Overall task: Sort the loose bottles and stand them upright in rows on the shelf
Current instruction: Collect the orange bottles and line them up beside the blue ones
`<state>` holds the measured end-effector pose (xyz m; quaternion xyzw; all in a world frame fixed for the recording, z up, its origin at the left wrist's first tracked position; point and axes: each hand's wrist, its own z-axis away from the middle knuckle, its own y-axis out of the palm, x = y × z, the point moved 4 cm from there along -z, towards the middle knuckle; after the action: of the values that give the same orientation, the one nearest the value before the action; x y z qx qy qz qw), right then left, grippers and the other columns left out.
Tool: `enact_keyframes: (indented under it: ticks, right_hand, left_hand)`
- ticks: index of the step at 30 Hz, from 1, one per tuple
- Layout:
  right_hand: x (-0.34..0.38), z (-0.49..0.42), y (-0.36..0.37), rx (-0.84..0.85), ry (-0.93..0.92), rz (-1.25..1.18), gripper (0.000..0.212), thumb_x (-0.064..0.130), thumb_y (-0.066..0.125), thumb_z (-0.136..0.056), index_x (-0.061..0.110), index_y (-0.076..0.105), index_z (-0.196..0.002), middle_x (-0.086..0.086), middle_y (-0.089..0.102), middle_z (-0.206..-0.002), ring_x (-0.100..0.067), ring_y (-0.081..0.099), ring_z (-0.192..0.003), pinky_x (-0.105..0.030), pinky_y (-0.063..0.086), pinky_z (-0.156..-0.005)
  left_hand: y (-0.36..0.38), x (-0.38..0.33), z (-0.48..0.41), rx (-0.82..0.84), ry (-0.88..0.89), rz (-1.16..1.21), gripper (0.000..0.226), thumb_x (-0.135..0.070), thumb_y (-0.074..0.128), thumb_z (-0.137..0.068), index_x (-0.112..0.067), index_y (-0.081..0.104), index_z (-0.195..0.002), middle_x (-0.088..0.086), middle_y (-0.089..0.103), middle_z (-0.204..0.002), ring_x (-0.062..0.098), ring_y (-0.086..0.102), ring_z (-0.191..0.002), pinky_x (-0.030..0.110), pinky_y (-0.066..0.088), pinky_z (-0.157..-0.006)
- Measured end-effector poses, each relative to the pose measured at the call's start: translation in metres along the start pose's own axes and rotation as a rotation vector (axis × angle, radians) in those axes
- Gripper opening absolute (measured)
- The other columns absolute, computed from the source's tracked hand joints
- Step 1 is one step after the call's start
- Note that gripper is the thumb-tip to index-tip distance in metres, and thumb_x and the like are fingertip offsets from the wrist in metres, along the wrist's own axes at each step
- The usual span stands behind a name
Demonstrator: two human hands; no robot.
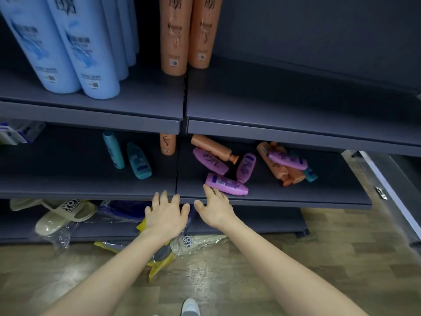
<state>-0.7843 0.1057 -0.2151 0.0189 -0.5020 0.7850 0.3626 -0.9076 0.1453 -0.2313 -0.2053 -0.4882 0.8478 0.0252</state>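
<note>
Dark grey metal shelving [91, 110] is running across the far side, a narrow seam [184, 96] splitting it into left and right bays, and its back panel [319, 30] is sitting in shadow. Wood-pattern flooring [296, 281] is spreading over the near ground, catching a soft sheen of light near the middle. A pale-edged grey panel [396, 201] is slanting along the right end.

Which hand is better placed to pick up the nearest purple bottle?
The right hand: its open fingertips are right beside the purple bottle lying at the front of the shelf. The left hand, also open, is farther left.
</note>
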Motion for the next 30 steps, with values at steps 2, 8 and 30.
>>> enact_keyframes:
  ticks: [2, 8, 30]
  right_hand:
    - [-0.003, -0.011, 0.006, 0.013, -0.011, -0.016, 0.063, 0.038, 0.039, -0.097, 0.02, 0.013, -0.151, -0.006, 0.011, -0.159, -0.028, 0.007, -0.146, -0.051, 0.019, -0.115]
    - [-0.02, -0.045, 0.024, 0.047, -0.023, -0.015, 0.062, 0.038, 0.04, -0.097, 0.02, 0.015, -0.151, -0.008, 0.012, -0.159, -0.027, 0.007, -0.146, -0.049, 0.018, -0.115]
    - [-0.09, -0.153, 0.058, -0.018, -0.113, 0.096, 0.062, 0.037, 0.042, -0.098, 0.021, 0.014, -0.151, -0.005, 0.01, -0.159, -0.022, 0.005, -0.147, -0.041, 0.013, -0.118]
  left_hand:
    - [0.007, -0.001, -0.01, 0.008, -0.009, -0.01, 0.055, -0.047, 0.023, -0.099, -0.021, 0.024, -0.147, 0.011, 0.01, -0.157, 0.029, 0.002, -0.145, 0.048, 0.017, -0.112]
    - [0.032, 0.0, -0.042, 0.018, -0.04, -0.018, 0.056, -0.048, 0.024, -0.099, -0.022, 0.024, -0.148, 0.011, 0.011, -0.157, 0.029, 0.002, -0.145, 0.047, 0.016, -0.113]
    - [0.114, -0.009, -0.145, 0.0, 0.005, -0.085, 0.055, -0.047, 0.024, -0.099, -0.023, 0.018, -0.148, 0.009, 0.01, -0.156, 0.026, -0.001, -0.145, 0.043, 0.016, -0.114]
